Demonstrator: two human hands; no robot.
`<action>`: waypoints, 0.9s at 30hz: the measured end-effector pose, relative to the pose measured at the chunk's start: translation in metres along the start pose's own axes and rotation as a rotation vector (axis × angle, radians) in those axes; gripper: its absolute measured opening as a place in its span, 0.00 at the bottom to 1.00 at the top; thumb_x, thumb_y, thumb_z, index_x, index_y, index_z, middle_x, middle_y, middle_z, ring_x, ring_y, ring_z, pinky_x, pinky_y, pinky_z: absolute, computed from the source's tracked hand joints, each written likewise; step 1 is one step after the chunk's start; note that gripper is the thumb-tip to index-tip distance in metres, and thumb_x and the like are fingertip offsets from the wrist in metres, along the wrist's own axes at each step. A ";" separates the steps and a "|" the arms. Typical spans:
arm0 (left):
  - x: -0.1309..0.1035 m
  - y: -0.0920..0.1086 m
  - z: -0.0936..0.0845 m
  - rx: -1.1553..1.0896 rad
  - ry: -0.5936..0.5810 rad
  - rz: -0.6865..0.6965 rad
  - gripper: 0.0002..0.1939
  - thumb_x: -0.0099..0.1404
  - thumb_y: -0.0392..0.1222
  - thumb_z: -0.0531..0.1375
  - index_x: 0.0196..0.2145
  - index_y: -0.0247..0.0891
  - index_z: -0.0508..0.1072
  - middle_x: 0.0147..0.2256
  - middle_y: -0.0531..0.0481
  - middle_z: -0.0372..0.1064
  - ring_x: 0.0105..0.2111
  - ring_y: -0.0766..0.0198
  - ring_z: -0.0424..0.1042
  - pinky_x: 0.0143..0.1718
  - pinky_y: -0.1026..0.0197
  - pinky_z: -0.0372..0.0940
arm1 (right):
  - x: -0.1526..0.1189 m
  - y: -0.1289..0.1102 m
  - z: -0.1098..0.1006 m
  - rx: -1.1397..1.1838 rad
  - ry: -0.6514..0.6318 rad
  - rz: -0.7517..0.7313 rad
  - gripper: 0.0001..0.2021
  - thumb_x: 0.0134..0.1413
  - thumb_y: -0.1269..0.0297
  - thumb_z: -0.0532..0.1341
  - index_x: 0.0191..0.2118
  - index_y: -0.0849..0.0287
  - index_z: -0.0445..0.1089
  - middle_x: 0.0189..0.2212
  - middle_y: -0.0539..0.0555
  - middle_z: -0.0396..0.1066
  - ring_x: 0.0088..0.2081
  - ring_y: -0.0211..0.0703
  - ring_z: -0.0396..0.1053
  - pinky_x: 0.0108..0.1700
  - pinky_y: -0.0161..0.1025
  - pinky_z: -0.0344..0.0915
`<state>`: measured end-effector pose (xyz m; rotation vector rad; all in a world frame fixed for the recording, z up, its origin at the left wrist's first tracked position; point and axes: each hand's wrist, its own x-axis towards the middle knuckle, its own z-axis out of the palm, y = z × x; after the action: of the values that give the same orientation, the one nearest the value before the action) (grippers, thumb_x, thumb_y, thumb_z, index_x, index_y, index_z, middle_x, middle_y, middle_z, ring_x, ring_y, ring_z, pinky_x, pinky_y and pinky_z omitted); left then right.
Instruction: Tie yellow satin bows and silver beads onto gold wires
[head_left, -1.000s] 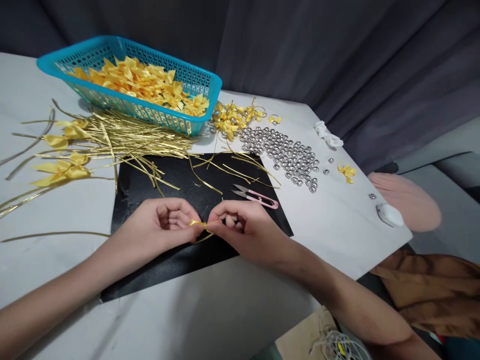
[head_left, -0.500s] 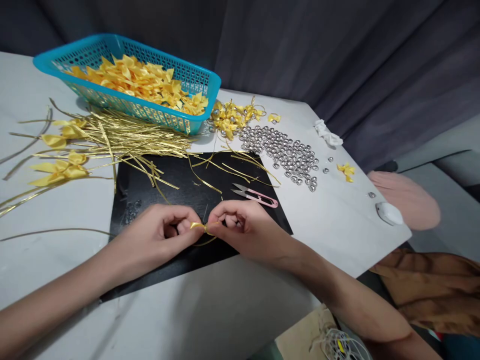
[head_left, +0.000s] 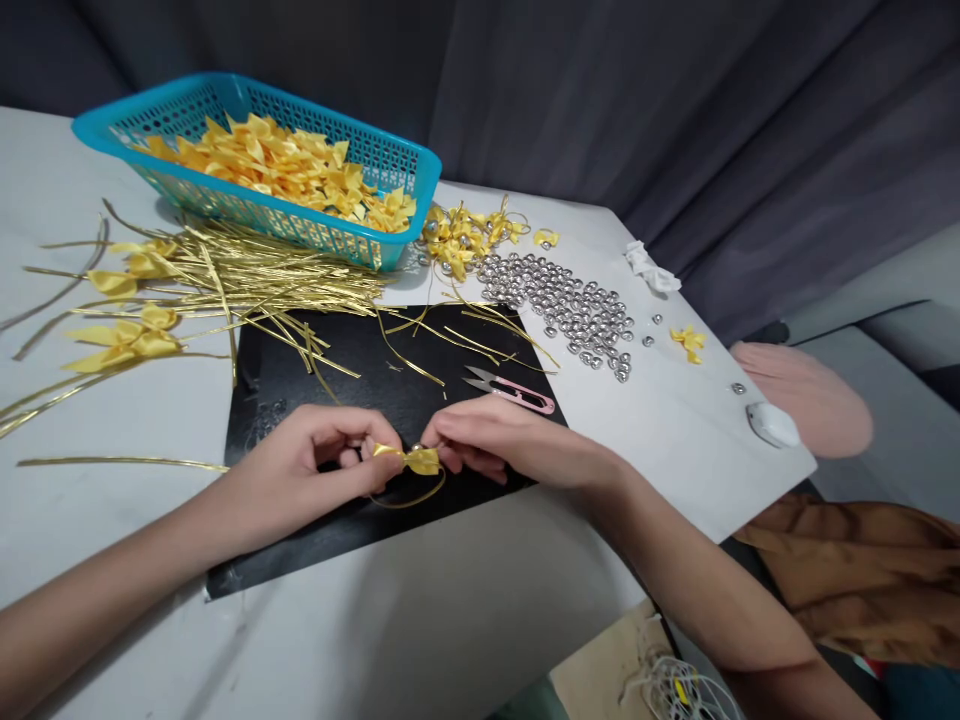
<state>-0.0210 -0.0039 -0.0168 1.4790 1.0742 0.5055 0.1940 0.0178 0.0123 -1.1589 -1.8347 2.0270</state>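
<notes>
The left hand (head_left: 315, 465) has its thumb and index fingers clamped on the left end of a yellow bow (head_left: 424, 461), held over the black mat (head_left: 345, 350). The right hand (head_left: 517, 440) is at the bow's other end, its fingers curled; whether they grip it or only touch it, I cannot tell. A silver bead (head_left: 417, 449) shows at the upper edge of the bow's middle, and a thin gold strand (head_left: 416, 502) curves beneath the bow.

Pink-handled snips (head_left: 517, 391) lie on the mat behind the right hand, blades pointing left. A heap of gold ties (head_left: 262, 275) lies along the mat's far edge, some ends reaching over it. Behind them stands a blue basket (head_left: 429, 190) of yellow ribbon pieces (head_left: 262, 160). To its right on the white bench (head_left: 645, 440) are a pile of yellow bows (head_left: 459, 240) and many loose silver beads (head_left: 577, 310). Two yellow clusters (head_left: 124, 340) lie at the left, near the ties. Farther right are a crumpled white tissue (head_left: 651, 268), a small yellow bow (head_left: 688, 343) and a white object (head_left: 773, 425) near the bench's edge.
</notes>
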 end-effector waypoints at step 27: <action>-0.001 0.005 0.005 -0.090 0.154 -0.017 0.11 0.55 0.48 0.62 0.23 0.37 0.72 0.19 0.56 0.64 0.21 0.70 0.62 0.22 0.70 0.58 | -0.018 -0.010 0.016 -0.419 -0.069 -0.400 0.07 0.59 0.73 0.59 0.40 0.64 0.74 0.34 0.53 0.79 0.23 0.29 0.66 0.27 0.27 0.62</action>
<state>-0.0160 -0.0066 -0.0129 1.3681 1.1684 0.6555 0.1925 -0.0025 0.0277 -0.7195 -2.3728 1.5244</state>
